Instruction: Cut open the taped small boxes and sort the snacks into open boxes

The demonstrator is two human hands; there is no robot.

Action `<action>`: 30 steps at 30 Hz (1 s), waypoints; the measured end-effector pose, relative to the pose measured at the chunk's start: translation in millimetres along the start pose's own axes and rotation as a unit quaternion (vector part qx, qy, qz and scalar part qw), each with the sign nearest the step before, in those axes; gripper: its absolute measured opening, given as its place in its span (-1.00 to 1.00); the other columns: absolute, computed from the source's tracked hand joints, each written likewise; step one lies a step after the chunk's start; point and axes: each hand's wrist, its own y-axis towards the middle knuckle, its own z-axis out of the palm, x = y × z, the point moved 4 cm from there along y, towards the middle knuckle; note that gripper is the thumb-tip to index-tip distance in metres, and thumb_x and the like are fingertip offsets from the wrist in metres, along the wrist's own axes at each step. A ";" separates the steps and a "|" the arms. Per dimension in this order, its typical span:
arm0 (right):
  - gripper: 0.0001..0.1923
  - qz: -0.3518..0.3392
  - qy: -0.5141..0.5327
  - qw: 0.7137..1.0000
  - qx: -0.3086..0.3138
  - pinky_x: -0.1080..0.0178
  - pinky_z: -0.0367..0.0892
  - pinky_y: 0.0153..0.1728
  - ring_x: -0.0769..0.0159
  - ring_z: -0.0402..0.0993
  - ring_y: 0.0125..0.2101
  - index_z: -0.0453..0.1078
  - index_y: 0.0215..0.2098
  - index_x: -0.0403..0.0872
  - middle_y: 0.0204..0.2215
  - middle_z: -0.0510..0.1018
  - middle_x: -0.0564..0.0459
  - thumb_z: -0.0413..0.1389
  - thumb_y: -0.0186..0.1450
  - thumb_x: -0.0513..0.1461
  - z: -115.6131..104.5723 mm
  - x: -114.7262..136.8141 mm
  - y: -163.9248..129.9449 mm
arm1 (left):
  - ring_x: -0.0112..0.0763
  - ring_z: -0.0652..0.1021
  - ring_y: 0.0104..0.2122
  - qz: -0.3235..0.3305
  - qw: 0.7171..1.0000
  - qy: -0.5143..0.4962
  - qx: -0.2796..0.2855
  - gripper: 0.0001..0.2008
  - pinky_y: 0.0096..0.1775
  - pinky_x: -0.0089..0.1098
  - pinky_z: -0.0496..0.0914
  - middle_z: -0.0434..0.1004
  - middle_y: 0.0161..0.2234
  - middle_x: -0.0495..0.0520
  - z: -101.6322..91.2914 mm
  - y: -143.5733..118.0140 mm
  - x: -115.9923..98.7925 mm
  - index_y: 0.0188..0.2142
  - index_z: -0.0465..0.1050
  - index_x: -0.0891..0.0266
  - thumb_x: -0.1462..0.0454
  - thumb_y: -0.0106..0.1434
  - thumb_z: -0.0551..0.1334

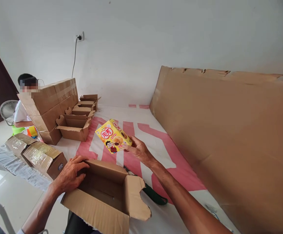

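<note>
1. Right hand (139, 150) is closed in a pinch on a yellow snack box (113, 136), gripping its lower right corner. The box is held in the air, tilted, above the white and pink cloth (131, 125), just beyond the open carton (107, 195).
2. Left hand (70, 174) lies flat with fingers spread on the carton's left flap and near rim. It grips nothing and appears to steady the carton.
3. Progress, as a judgement: the carton's interior, as far as visible, looks empty, so packing of this one seems barely begun. The snack box is not yet inside.
4. Further off on the cloth stand several open empty cartons (74, 125) beside a stack of closed cartons (50, 104). Two taped cartons (37, 154) sit lower left.
5. Hidden or unclear: the carton's near inner wall and part of its floor are out of sight. A dark green object (154, 195) is half hidden behind the right flap and cannot be identified. A person (21, 112) sits mostly behind the stack.
6. A large cardboard sheet (229, 136) leans along the right, cut off by the frame.
</note>
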 end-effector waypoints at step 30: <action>-0.57 -0.076 -0.243 0.950 0.178 0.21 0.34 -0.17 0.14 0.52 -0.17 0.51 0.04 -0.01 -0.11 0.66 -0.02 0.34 0.21 -0.14 179.5 -42.3 92.4 | 0.00 0.68 -0.15 -0.144 0.976 0.089 0.138 -0.83 -0.08 -0.22 0.47 0.73 -0.23 0.13 -29.6 125.6 86.4 -0.25 0.67 0.08 0.20 0.18 0.31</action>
